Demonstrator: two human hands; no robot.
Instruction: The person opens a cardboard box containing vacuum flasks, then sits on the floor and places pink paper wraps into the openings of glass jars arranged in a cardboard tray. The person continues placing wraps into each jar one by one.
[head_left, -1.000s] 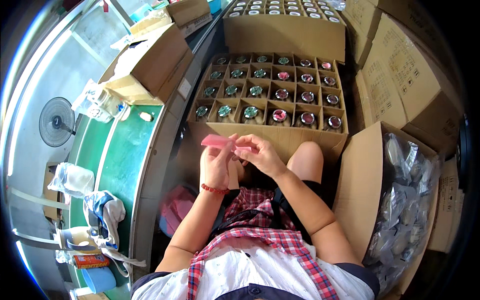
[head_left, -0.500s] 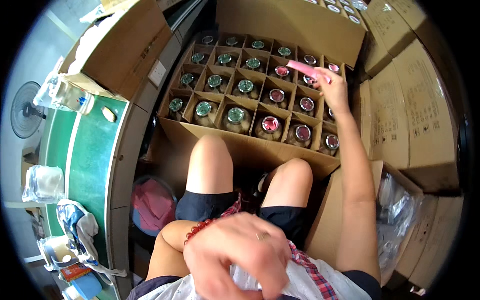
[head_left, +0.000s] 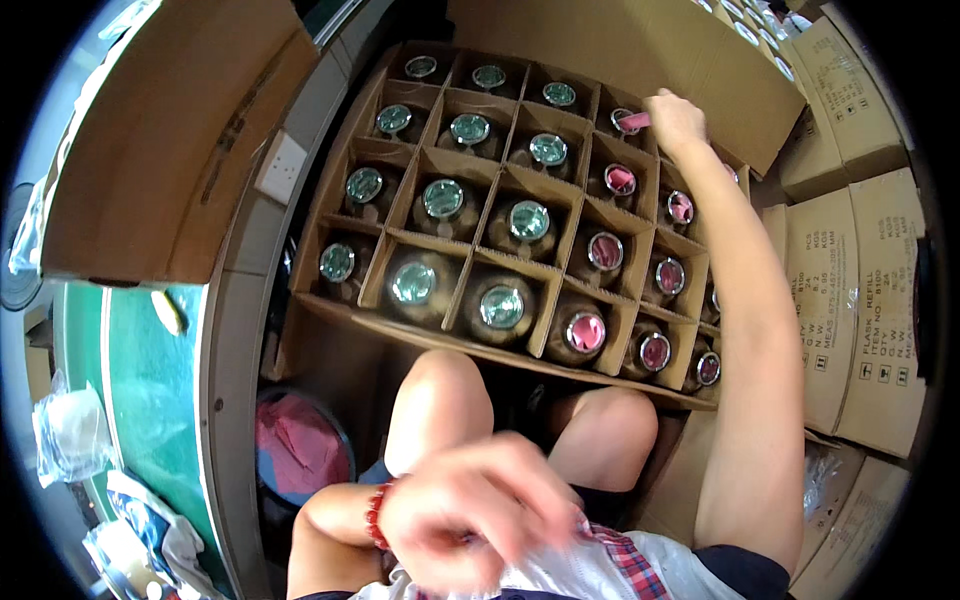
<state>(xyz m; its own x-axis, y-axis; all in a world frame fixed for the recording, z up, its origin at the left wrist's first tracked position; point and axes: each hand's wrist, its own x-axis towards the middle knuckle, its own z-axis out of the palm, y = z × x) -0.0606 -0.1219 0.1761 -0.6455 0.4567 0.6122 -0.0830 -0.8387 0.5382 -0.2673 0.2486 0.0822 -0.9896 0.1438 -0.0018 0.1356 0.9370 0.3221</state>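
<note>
A divided cardboard carton stands before my knees, with a glass bottle upright in each visible cell. My right hand reaches to its far right part, closed on a pink paper strip. The strip's end is at the mouth of a far-row bottle; how deep it goes I cannot tell. Pink paper shows inside several bottles on the right side, while bottles toward the left, such as this one, look greenish. Above my lap, my left hand has bent fingers smeared by motion; whether it holds anything is unclear.
A bucket of pink paper stands left of my knees, beside a green-topped table. On that table are a brown carton and a plastic bag. Stacked cartons line the right; a raised carton flap is behind.
My right hand has brought the pink strip from above the carton down to a far-row bottle's mouth. The view has shifted closer over the carton. My left hand stays above my lap, still blurred.
</note>
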